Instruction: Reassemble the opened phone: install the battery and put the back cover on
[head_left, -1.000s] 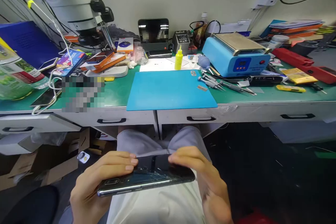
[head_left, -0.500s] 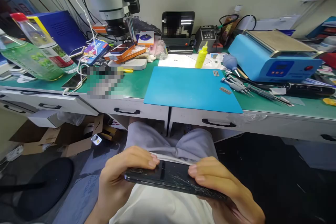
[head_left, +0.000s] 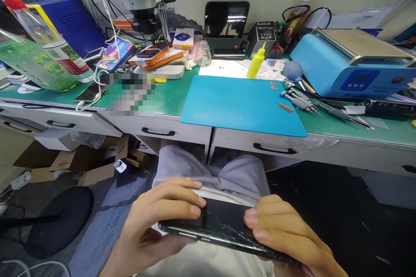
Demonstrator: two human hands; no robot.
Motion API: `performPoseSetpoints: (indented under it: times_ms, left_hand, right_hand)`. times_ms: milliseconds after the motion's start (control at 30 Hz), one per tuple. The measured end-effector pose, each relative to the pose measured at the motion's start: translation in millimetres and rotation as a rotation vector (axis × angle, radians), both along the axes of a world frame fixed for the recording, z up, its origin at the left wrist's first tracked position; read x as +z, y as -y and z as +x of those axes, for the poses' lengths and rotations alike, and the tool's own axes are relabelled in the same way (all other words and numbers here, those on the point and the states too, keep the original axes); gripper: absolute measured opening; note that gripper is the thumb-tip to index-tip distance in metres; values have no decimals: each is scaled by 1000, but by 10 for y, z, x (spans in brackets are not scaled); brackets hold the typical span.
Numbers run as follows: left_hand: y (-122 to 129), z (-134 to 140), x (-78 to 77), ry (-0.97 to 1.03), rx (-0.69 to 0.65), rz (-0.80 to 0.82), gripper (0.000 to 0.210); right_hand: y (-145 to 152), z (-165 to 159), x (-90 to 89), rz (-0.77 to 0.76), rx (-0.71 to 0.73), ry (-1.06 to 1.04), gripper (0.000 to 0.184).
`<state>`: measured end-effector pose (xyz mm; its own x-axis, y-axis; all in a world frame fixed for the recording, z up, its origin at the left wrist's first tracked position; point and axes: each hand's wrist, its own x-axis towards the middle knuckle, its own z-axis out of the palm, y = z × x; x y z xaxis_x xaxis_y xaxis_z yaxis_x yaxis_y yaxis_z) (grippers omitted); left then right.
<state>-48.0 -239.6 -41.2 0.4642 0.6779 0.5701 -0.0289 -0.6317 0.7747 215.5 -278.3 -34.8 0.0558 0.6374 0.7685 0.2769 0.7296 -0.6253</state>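
A black smartphone [head_left: 224, 220] with cracks across its glossy back or screen lies sideways between my hands, just above my lap. My left hand [head_left: 162, 216] grips its left end, fingers on the upper face and thumb underneath. At the right end my right hand [head_left: 289, 229] is closed around the phone, its fingertips pressing the cracked face and its thumb hidden below. Side buttons show along the phone's near edge. Beyond my knees, a blue mat [head_left: 240, 106] lies on the green workbench.
On the bench stand a yellow squeeze bottle [head_left: 256, 62], a blue heating machine [head_left: 354, 67], several tweezers and screwdrivers [head_left: 302, 99], and a microscope [head_left: 139, 0]. Drink bottles [head_left: 39, 65] lean at the left. White drawers [head_left: 191, 134] face my knees; cardboard boxes [head_left: 68, 164] lie on the floor.
The phone has shifted slightly right and tilted so its near edge with the buttons shows more. My left fingers have slid over its face and spread a little. The view has shifted slightly.
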Motion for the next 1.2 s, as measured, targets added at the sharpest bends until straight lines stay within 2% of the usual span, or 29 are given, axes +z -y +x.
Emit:
performPoseSetpoints:
  times_ms: [100,367,500,667,833,1000,1200]
  left_hand:
    - [12,3,60,-6,-10,-43,36]
    - [90,89,186,57,34,-159,18]
    - [119,90,165,82,55,-193,15]
    - [148,126,133,78,84,-212,14]
    - [169,122,126,67,126,-170,11]
    - [171,116,118,55,129,-113,10]
    - [163,107,106,43,97,-152,12]
  right_hand:
    - [22,-18,0,-23,29,-4,16]
    - [21,-26,-30,-62,125,8,10]
    - [35,-30,-72,-96,156,-51,25]
    - [35,-80,-59,-59,113,-97,11]
    - [52,-95,-60,-25,59,-73,12]
    - [52,-57,-83,-4,65,-32,13]
    - [66,-20,-75,-20,74,-33,12]
